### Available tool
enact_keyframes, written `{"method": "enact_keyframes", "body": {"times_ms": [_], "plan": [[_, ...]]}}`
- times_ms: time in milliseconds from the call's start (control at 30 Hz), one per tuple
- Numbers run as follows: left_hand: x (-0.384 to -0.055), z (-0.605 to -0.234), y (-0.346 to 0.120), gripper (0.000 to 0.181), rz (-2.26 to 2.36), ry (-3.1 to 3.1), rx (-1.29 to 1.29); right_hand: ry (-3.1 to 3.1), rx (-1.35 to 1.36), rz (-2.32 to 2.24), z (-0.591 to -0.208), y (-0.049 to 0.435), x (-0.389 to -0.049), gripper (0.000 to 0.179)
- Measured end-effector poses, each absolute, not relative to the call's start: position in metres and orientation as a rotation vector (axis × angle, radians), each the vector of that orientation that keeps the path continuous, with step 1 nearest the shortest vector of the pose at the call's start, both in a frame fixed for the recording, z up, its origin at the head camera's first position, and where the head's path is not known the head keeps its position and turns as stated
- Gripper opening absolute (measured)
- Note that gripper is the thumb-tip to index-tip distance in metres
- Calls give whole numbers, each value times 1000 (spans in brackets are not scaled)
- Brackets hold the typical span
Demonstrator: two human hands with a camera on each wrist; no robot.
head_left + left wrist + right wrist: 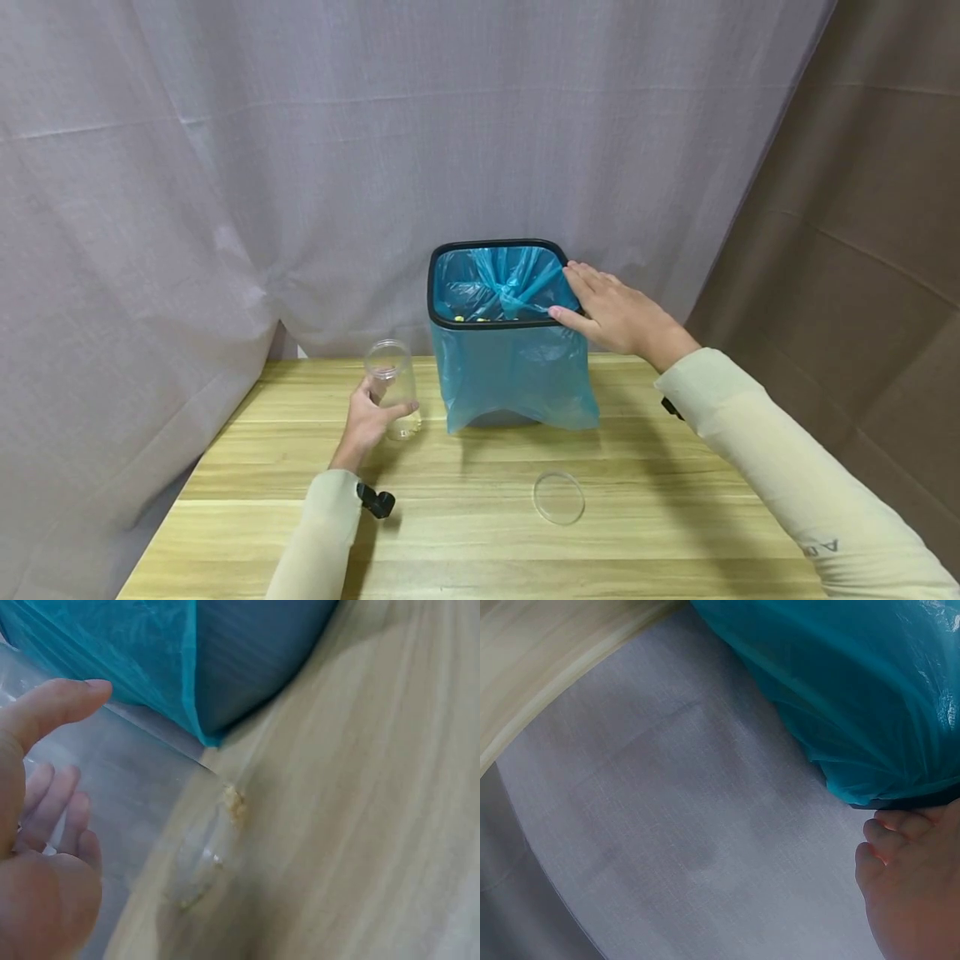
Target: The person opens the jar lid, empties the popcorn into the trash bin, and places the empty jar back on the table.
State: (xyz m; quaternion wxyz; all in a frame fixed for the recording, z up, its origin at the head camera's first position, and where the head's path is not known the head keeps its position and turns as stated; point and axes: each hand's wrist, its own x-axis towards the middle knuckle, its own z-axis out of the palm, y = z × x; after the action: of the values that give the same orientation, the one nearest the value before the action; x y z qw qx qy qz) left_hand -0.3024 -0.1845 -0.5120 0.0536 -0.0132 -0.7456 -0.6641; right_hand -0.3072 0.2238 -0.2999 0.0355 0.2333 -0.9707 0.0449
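My left hand (365, 422) grips a clear plastic jar (402, 390), its thumb across the near side and its fingers behind. The jar stands nearly upright, open at the top, left of the bin. A few yellowish crumbs (235, 804) lie at its bottom in the left wrist view. At the bin's right side my right hand (618, 315) rests with straight fingers on the black rim (487, 326). A blue bag (517, 367) lines the bin and hangs over its outside. Small yellow pieces (460, 318) show inside, just behind the front rim.
A clear round lid (558, 498) lies flat on the wooden table (465, 550), in front of the bin. Grey curtain (360, 167) hangs close behind the bin and down the left side. Darker cloth (847, 275) hangs on the right.
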Motion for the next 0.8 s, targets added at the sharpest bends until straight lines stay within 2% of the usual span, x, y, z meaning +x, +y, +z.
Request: {"method": "enact_keyframes", "body": {"times_ms": [200,467,800], "plan": [[-297,-518,-189,84,-1951,-2287,-123,-2986,724,141,-301,221,-307,92],[-288,-509,-196,118,-1714,-2505,-69,-3031,705,223,-295,222,-306,98],[-270,-492,-221,106,-1033,-2730,-249,-3010,616,350,-287,231,-293,96]]}}
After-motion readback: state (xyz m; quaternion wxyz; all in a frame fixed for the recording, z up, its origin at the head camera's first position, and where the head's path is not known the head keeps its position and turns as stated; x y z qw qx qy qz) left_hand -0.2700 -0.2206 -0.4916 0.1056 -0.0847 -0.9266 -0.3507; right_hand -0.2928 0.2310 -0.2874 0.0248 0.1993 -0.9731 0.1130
